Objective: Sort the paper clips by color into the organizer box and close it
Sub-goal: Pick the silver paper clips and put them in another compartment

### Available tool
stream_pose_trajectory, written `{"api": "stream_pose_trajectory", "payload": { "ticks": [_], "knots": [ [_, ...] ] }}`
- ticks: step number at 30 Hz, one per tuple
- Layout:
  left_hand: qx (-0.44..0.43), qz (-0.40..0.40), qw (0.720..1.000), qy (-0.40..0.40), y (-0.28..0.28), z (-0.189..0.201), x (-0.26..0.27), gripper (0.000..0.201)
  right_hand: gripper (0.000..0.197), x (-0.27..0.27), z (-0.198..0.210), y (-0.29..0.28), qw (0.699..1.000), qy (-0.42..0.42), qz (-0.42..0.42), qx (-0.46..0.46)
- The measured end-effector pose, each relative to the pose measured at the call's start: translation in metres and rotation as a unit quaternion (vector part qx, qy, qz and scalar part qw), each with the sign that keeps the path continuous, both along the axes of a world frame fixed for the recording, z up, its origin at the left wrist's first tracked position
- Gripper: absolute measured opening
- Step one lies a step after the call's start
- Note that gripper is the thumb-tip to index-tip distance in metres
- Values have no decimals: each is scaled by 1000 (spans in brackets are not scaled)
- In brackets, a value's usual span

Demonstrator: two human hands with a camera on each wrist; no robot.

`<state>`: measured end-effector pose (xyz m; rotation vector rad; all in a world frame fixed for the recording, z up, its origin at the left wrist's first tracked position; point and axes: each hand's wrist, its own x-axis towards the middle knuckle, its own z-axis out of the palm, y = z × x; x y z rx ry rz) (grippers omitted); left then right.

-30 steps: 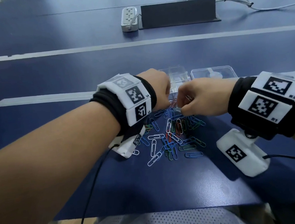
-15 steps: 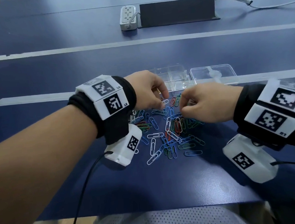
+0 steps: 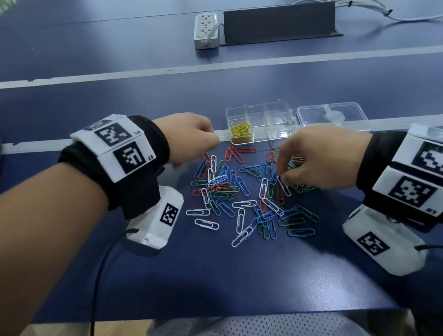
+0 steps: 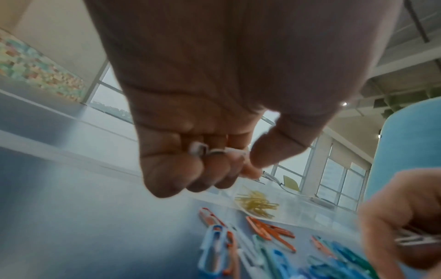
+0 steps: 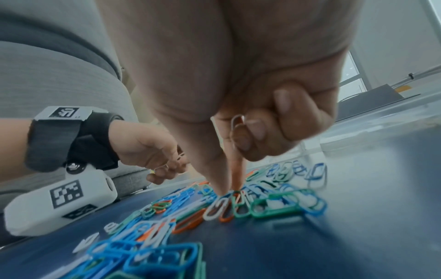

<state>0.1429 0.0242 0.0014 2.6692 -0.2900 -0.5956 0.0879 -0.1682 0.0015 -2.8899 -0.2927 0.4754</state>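
Just beyond my two hands, at the far edge of the loose pile, sits the clear organizer box (image 3: 260,122), its lid (image 3: 332,116) lying open flat beside it, past my right hand. Only one compartment, the one nearest my left hand, is filled: it holds the yellow clips (image 3: 241,132). The other compartments look empty through the clear plastic. By my judgement the sort is early: one colour done, and red, blue, green and white remain, then the closing.

My left hand (image 4: 210,164) is curled, fingers folded round a few white clips (image 4: 214,151), hovering at its side of the pile. My right hand (image 5: 241,143) also keeps white clips (image 5: 237,120) tucked under curled fingers, while its thumb and forefinger reach down, tips close together, onto a white clip in the pile (image 3: 250,192) on the blue table (image 3: 226,272). I cannot tell whether that clip is pinched yet.

The mixed clips lie spread between and just below both hands.
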Motion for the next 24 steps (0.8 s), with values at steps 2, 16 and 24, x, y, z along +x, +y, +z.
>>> {"api": "stream_pose_trajectory", "payload": {
  "ticks": [2, 16, 24],
  "knots": [
    [56, -17, 998, -28, 6, -1, -2, 17, 15, -1, 0, 0, 1000, 2, 1, -4],
    [130, -89, 981, -116, -8, -4, -1, 20, 20, -1, 0, 8, 999, -3, 13, -42],
    [106, -58, 989, -82, -5, -5, 1, 16, 19, 1, 6, 11, 999, -13, -23, 24]
  ]
}}
